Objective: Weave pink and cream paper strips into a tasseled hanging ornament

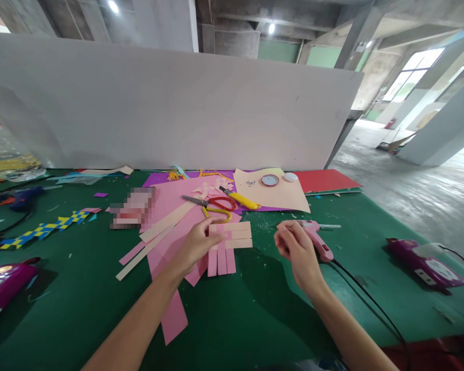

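Observation:
A small weave of pink and tan paper strips (229,243) lies on the green table (81,304). My left hand (198,242) pinches its left edge, fingers closed on the strips. My right hand (296,248) hovers just right of it with fingers curled; nothing shows in them. A pink hot glue gun (317,238) lies directly behind that hand, its black cord trailing toward me. Red and yellow scissors (214,203) rest on pink paper sheets (174,216) beyond the weave.
A yellow-handled cutter (242,199) and a round red-rimmed tin (269,180) lie on tan paper. A blue and yellow woven strip (46,228) is at the left. Purple devices sit at far left (2,283) and right (425,263). A white board (170,103) stands behind.

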`<state>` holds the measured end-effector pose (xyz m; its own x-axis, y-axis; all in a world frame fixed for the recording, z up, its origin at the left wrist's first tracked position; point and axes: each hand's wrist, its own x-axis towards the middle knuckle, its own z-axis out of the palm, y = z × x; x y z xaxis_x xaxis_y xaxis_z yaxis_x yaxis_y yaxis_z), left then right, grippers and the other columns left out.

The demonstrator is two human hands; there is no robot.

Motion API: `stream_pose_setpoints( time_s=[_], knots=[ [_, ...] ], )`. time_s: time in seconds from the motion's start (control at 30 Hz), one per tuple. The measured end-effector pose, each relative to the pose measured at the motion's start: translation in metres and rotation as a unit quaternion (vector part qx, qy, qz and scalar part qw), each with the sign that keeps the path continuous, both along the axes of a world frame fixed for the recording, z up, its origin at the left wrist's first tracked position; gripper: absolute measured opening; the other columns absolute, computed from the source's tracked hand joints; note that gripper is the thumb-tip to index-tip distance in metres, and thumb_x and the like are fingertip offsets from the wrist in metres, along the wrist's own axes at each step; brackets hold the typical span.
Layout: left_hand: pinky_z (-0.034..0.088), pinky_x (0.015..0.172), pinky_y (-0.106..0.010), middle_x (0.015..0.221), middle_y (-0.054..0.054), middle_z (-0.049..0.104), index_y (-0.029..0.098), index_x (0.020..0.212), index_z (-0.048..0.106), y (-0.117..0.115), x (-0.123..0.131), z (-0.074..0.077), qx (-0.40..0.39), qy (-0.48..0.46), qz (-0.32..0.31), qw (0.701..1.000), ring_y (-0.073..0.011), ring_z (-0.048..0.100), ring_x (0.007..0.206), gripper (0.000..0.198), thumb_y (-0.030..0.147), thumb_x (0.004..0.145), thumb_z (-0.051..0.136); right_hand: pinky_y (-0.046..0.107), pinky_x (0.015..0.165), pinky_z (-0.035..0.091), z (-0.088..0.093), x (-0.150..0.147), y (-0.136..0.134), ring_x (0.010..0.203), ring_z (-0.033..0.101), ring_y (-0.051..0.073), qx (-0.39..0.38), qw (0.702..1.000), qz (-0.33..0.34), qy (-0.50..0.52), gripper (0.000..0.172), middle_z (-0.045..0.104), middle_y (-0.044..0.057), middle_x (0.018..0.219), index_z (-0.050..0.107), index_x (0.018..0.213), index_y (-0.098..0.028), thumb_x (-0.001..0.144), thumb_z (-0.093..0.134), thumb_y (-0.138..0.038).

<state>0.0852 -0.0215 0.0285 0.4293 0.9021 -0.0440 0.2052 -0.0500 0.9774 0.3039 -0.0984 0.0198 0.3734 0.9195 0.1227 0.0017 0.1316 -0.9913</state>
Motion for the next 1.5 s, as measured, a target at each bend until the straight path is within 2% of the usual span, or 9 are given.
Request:
stream_pose_setpoints(
  time_s=[0.17, 0.3, 0.43, 0.63, 0.83, 0.97, 1.27, 1.37, 1.5],
  knots=[
    [0.045, 0.09, -0.037, 0.133, -0.01, 0.053, 0.022, 0.126, 0.055, -0.001, 0.001, 0.001, 0.02, -0.011, -0.004, 1.0, -0.0274, 0.054, 0.112, 0.048, 0.031, 0.079, 0.064, 0.026, 0.052, 0.034, -0.012, -0.007, -0.002, 0.051, 0.046, 0.012, -0.074, 0.946, 0.033, -0.315, 0.042, 0.064, -0.001, 0.076, 0.051, 0.119, -0.025, 0.084, 0.055, -0.047],
    [0.047, 0.088, -0.036, 0.132, -0.009, 0.054, 0.023, 0.122, 0.057, -0.001, 0.001, 0.001, 0.027, 0.006, -0.009, 1.0, -0.0279, 0.052, 0.115, 0.044, 0.029, 0.079, 0.063, 0.027, 0.055, 0.032, -0.014, -0.01, -0.004, 0.061, 0.055, 0.017, -0.094, 0.864, 0.009, -0.495, 0.028, 0.063, 0.0, 0.067, 0.067, 0.093, -0.025, 0.082, 0.057, -0.049],
    [0.045, 0.092, -0.037, 0.129, -0.009, 0.056, 0.023, 0.123, 0.057, 0.0, 0.0, -0.001, 0.034, 0.015, -0.008, 0.999, -0.0278, 0.053, 0.115, 0.046, 0.028, 0.078, 0.064, 0.025, 0.053, 0.028, -0.016, -0.009, -0.004, 0.059, 0.054, 0.015, -0.09, 0.836, 0.021, -0.541, 0.025, 0.059, -0.001, 0.063, 0.069, 0.075, -0.026, 0.086, 0.055, -0.043],
    [0.044, 0.092, -0.036, 0.13, -0.009, 0.055, 0.023, 0.12, 0.058, 0.002, -0.001, -0.001, 0.035, 0.031, -0.004, 0.999, -0.0276, 0.052, 0.116, 0.044, 0.028, 0.077, 0.064, 0.024, 0.055, 0.028, -0.016, -0.005, -0.004, 0.058, 0.048, 0.012, -0.055, 0.861, 0.025, -0.505, 0.034, 0.057, -0.001, 0.063, 0.062, 0.066, -0.021, 0.091, 0.047, -0.039],
    [0.047, 0.081, -0.035, 0.125, -0.011, 0.057, 0.022, 0.127, 0.053, 0.001, -0.002, -0.003, 0.003, 0.044, -0.009, 0.999, -0.0268, 0.059, 0.102, 0.053, 0.031, 0.076, 0.064, 0.024, 0.049, 0.025, -0.009, -0.002, -0.005, 0.05, 0.033, 0.01, -0.032, 0.945, -0.009, -0.325, 0.034, 0.046, -0.004, 0.054, 0.065, 0.072, -0.019, 0.088, 0.051, -0.044],
    [0.047, 0.078, -0.034, 0.121, -0.011, 0.059, 0.021, 0.127, 0.053, 0.001, -0.003, -0.004, 0.001, 0.043, -0.012, 0.999, -0.0262, 0.06, 0.098, 0.054, 0.032, 0.076, 0.064, 0.025, 0.05, 0.027, -0.004, 0.003, -0.004, 0.053, 0.037, 0.011, -0.001, 0.978, -0.054, -0.201, 0.031, 0.047, -0.003, 0.056, 0.068, 0.075, -0.018, 0.085, 0.056, -0.045],
    [0.047, 0.08, -0.033, 0.115, -0.009, 0.061, 0.023, 0.129, 0.052, 0.001, -0.002, -0.002, 0.003, 0.025, 0.016, 1.0, -0.025, 0.059, 0.099, 0.055, 0.026, 0.075, 0.064, 0.029, 0.072, 0.042, 0.0, 0.012, 0.002, 0.075, 0.052, 0.014, 0.168, 0.975, -0.133, 0.06, 0.023, 0.06, 0.003, 0.081, 0.069, 0.081, -0.02, 0.087, 0.055, -0.038],
    [0.047, 0.081, -0.032, 0.119, -0.008, 0.057, 0.026, 0.129, 0.05, 0.003, -0.001, -0.003, -0.011, -0.005, 0.059, 0.998, -0.0245, 0.055, 0.105, 0.058, 0.026, 0.074, 0.067, 0.028, 0.066, 0.043, -0.001, 0.013, 0.003, 0.076, 0.054, 0.015, 0.109, 0.988, -0.098, 0.057, 0.028, 0.062, 0.004, 0.082, 0.069, 0.084, -0.02, 0.087, 0.053, -0.043],
    [0.046, 0.077, -0.029, 0.106, -0.005, 0.058, 0.028, 0.131, 0.048, 0.004, 0.001, -0.003, -0.037, -0.061, 0.057, 0.996, -0.0195, 0.056, 0.094, 0.061, 0.031, 0.075, 0.069, 0.026, 0.055, 0.039, -0.004, 0.002, 0.003, 0.066, 0.054, 0.015, -0.066, 0.99, 0.083, -0.091, 0.034, 0.065, 0.005, 0.076, 0.071, 0.085, -0.017, 0.085, 0.053, -0.046]
  ],
)
